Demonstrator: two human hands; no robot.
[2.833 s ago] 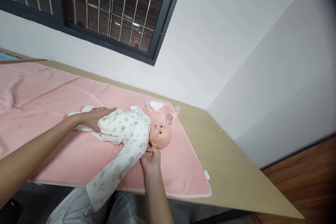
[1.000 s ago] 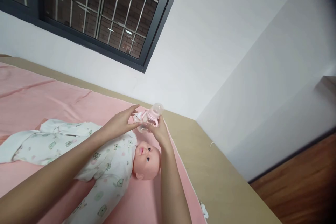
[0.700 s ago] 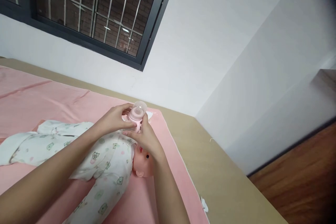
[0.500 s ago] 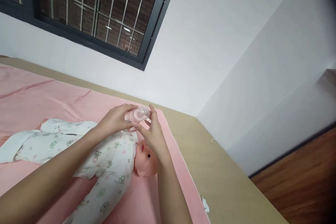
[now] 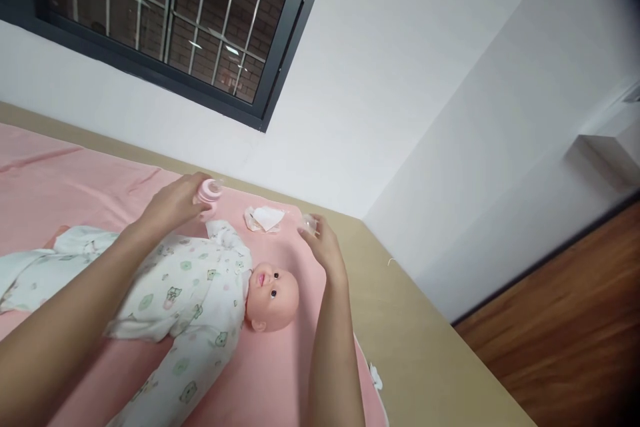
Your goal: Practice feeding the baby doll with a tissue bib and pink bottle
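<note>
My left hand (image 5: pixel 176 200) is closed around a pink baby bottle (image 5: pixel 209 192), whose teat end points up and to the right. Off to the right, my right hand (image 5: pixel 324 241) grips a clear bottle cap (image 5: pixel 309 223), held apart from the bottle. Below and between my hands a baby doll (image 5: pixel 274 299) lies on its back, head to the right, in a white suit (image 5: pixel 200 273) printed with green bears. My left forearm crosses above its body and hides part of it.
A pink blanket (image 5: pixel 260 380) covers much of the wooden surface (image 5: pixel 400 333). A white tissue in clear wrapping (image 5: pixel 265 218) lies beyond the doll's head. A small white scrap (image 5: pixel 375 377) sits at the blanket's right edge. Behind are a white wall and a barred window (image 5: pixel 200 20).
The clear cap has come off the bottle. My hands have moved apart, the left one leftward with the bottle, the right one rightward with the cap, uncovering the doll's face and the tissue.
</note>
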